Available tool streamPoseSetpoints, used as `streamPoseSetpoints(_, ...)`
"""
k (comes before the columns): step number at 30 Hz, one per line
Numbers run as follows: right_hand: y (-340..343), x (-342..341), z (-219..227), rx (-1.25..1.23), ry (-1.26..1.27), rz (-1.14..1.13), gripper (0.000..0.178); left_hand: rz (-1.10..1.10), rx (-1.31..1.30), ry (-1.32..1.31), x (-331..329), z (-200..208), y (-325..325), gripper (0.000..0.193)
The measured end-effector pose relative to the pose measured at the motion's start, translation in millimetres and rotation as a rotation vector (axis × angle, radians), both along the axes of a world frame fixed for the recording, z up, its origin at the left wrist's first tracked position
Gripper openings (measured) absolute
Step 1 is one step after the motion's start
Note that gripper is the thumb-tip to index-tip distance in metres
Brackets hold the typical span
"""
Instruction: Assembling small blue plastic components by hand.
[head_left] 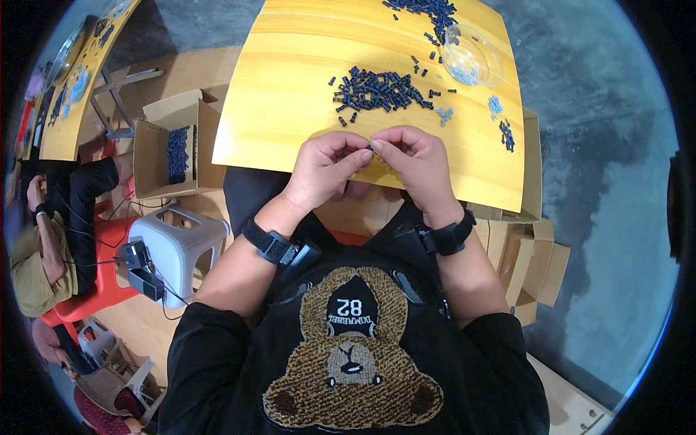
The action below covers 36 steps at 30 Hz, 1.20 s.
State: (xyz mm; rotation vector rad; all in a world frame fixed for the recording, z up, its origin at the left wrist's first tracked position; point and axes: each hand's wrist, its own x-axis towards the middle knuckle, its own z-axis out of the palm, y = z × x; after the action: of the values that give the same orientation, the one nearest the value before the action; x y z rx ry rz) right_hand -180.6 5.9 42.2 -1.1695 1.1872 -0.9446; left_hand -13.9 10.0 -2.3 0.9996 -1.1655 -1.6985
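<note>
Near the front edge of the yellow wood-grain table (283,94), my left hand (325,165) and my right hand (417,163) meet fingertip to fingertip. Both are closed in a pinch around a small black part (372,146), mostly covered by the fingers. Just beyond them lies a loose pile of short black cylindrical plastic parts (380,90). Right of that pile are a few small light-blue pieces (445,115). Farther right sit another little cluster of light-blue pieces (495,107) and a small group of black parts (507,136).
A clear round tub (475,58) with light-blue pieces stands at the back right, beside a second black pile (428,14). On the left are an open carton (156,159) holding dark parts, a grey stool (177,235) with cabled black devices, and a seated person (51,254). Cartons (540,264) stand right.
</note>
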Motion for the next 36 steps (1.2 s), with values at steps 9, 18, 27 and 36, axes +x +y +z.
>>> streamPoseSetpoints(9,9,10,-8,-0.825,0.593,-0.055,0.01,-0.006,0.046,-0.029,0,4,-1,0.012)
streamPoseSetpoints(18,14,12,-10,-0.917,0.635,-0.023,0.022,-0.006,0.021,0.024,-1,-2,-3,0.01)
streamPoseSetpoints(27,13,16,-15,-0.892,0.572,-0.033,0.024,0.026,-0.018,0.014,1,4,-4,0.01)
streamPoseSetpoints(36,9,10,-5,-0.732,0.498,0.101,0.032,0.108,0.038,0.178,1,3,-6,0.01)
